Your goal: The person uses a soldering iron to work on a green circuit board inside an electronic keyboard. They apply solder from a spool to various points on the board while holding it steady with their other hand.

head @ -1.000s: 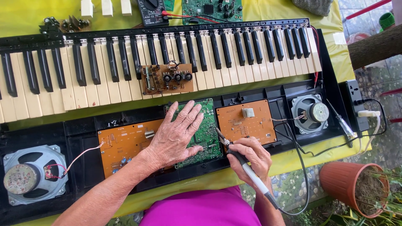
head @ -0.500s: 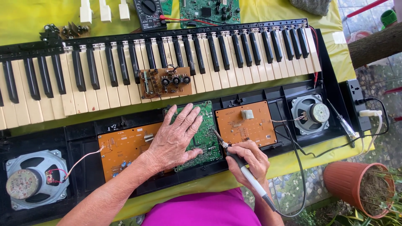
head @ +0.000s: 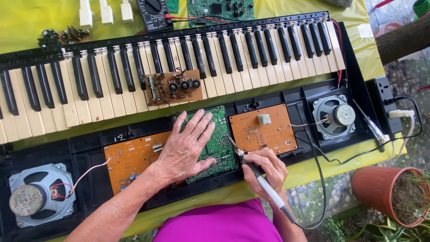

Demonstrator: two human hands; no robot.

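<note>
My left hand (head: 187, 147) lies flat, fingers spread, on a green circuit board (head: 219, 139) inside the opened black keyboard case (head: 313, 87). My right hand (head: 266, 168) grips a soldering iron (head: 257, 172) like a pen, its tip touching the green board's right edge. Orange circuit boards sit on either side: one (head: 130, 159) to the left, one (head: 264, 127) to the right. A small brown board with knobs (head: 172, 87) rests on the piano keys (head: 112, 85).
Round speakers sit at the case's left (head: 38, 199) and right (head: 333, 116) ends. A multimeter (head: 153, 13) and another green board (head: 219, 9) lie on the yellow cloth beyond the keys. A power strip (head: 387, 105) and a terracotta pot (head: 392, 192) are at right.
Both hands stay in nearly the same place on the green board; the view has shifted slightly. The iron's tip remains at the board's right edge.
</note>
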